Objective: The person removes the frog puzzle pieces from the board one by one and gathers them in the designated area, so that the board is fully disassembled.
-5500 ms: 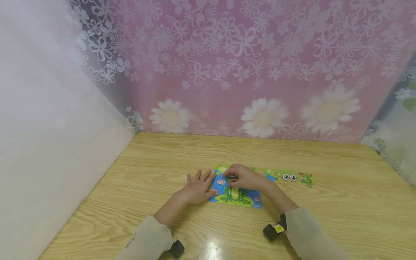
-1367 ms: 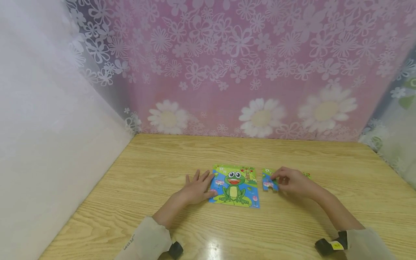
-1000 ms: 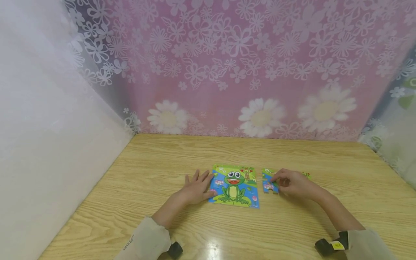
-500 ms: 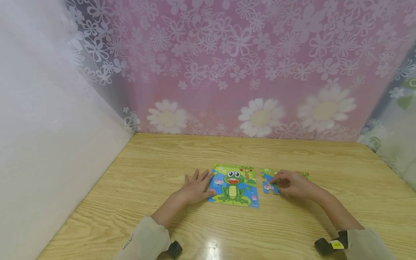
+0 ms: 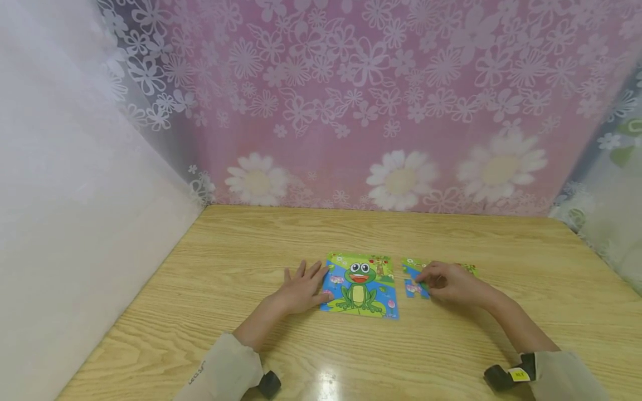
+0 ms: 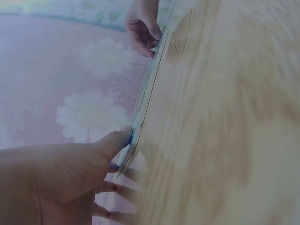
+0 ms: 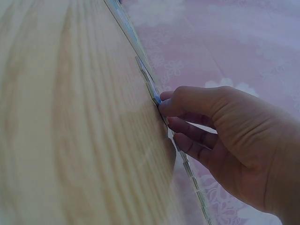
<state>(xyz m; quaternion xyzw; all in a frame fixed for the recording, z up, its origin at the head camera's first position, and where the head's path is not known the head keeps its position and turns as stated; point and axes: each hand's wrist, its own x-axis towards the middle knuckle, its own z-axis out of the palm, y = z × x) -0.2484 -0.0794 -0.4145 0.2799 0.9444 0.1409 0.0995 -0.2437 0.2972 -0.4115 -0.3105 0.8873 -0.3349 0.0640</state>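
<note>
Misalignment risk at the lotus piece point(image 5: 413, 288).
The piece lies on the counter point(image 5: 351, 353), right of the frog picture point(image 5: 359, 294). My right hand point(image 5: 453, 284), fingers curled, pinches it beside the upper pieces point(image 5: 466, 268); my left hand point(image 5: 299, 292), fingers spread, rests at the picture's left edge. Forcing an unaligned tab could bend the piece or shift the row; uneven left-hand pressure could skew the picture.

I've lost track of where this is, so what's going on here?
A person's left hand, fingers spread, rests at the left edge of a flat frog picture on a wooden table. Their right hand pinches a puzzle piece with a pink flower, lying beside that picture. More puzzle pieces lie just beyond, partly hidden behind the right hand.
</note>
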